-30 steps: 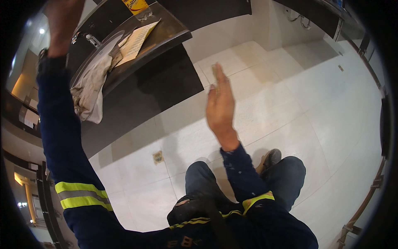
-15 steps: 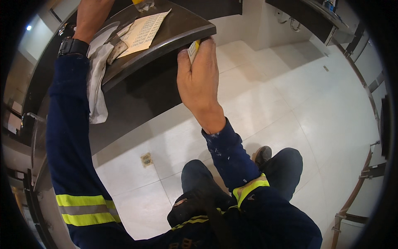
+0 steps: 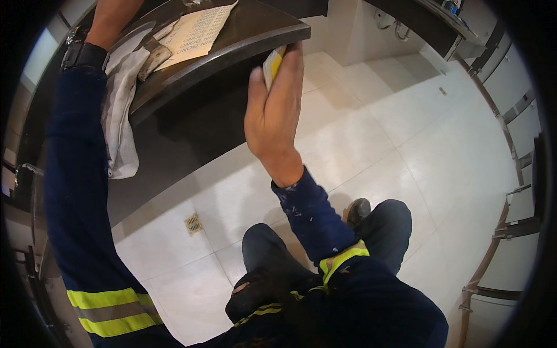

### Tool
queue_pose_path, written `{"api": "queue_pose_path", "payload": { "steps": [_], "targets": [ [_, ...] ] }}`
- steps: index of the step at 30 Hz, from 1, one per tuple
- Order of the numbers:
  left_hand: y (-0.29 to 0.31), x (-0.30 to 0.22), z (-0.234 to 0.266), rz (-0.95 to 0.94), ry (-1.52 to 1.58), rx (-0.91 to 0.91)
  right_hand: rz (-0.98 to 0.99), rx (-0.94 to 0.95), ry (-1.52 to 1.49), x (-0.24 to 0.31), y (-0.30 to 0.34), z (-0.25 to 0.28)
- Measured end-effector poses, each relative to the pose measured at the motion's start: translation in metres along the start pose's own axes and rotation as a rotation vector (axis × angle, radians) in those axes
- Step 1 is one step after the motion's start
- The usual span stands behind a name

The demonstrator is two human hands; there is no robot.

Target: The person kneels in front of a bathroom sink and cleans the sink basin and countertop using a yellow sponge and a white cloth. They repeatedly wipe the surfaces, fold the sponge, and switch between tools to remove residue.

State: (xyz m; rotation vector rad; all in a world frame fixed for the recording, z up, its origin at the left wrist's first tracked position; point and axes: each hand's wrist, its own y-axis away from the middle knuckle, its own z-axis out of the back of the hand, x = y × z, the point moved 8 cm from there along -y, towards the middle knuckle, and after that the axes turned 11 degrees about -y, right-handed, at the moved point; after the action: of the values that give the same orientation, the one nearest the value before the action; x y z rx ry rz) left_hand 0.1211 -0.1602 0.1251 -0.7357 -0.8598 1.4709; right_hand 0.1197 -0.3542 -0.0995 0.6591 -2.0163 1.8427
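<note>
My right hand [image 3: 274,119] is closed around a small flat piece, pale grey and yellow [image 3: 272,66], its exact kind unclear. Thumb on one side and fingers on the other, it is held at the underside of the dark countertop's edge [image 3: 255,43], near the corner. At the upper left, my left hand [image 3: 116,20] reaches over the counter; its fingers lie beyond the picture's edge. Next to that wrist, a whitish cloth [image 3: 123,116] hangs over the counter's edge. A torn tan sheet with printed rows [image 3: 194,36] lies on top, beside a small stained, folded piece [image 3: 154,61].
Pale tiles cover the floor [image 3: 371,145], with a small square drain [image 3: 193,223] set in them. My knees [image 3: 264,246] are bent below the counter. Another dark counter [image 3: 444,26] stands at the upper right, and light cabinet panels [image 3: 510,261] line the right side.
The view has shifted slightly. My right hand stays by the counter's edge, but the piece in it has turned and shows more yellow. The clear object at the top has mostly left the picture.
</note>
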Motion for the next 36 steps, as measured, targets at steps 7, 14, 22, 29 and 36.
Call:
{"api": "queue_pose_path", "payload": {
  "steps": [7, 14, 22, 29, 36],
  "targets": [
    [0.000, 0.002, -0.007, -0.088, -0.066, -0.015, -0.159, -0.034, 0.101, -0.029, 0.064, 0.006],
    [0.012, -0.010, -0.035, -0.080, 0.052, 0.067, -0.017, -0.048, 0.189, -0.026, 0.058, 0.016],
    [-0.014, 0.071, -0.071, -0.049, 0.071, 0.242, -0.028, -0.154, 0.127, -0.003, 0.010, 0.003],
    [-0.011, 0.071, -0.055, -0.021, -0.035, 0.197, -0.207, 0.031, 0.090, -0.039, 0.093, 0.018],
    [-0.012, 0.071, -0.062, 0.036, 0.002, 0.243, -0.160, 0.024, -0.213, -0.007, -0.009, 0.020]
  ]
}}
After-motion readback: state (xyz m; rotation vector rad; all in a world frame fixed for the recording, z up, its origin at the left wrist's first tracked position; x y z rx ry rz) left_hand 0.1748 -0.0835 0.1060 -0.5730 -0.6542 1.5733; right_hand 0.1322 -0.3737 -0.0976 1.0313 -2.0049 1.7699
